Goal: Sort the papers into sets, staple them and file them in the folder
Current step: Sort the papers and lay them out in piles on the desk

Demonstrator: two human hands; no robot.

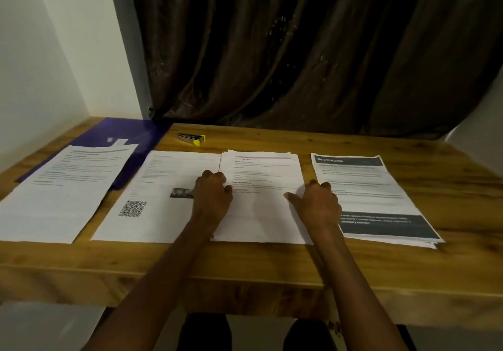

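Four lots of paper are being laid out in a row along the wooden counter. The third pile from the left, a middle stack, is being worked on by both hands. The left hand is being rested on the stack's left edge, where it meets the neighbouring QR-code sheet — its fingers are curled, but whether the paper is actually being pinched in that grip cannot be told. The right hand is being pressed on the stack's right side, the thumb stretched flat across the page and the other fingers bent over the edge; its grip on the sheets is not being shown clearly either.

To the right, a stack headed MULTI-ROOM is being left untouched, just beside the right hand. At the far left, a text sheet is lying partly over the purple folder, which is sitting at the back left corner. The stapler — dark with a yellow end — is lying behind the papers, well apart from both hands.

A dark curtain is hanging behind the counter.
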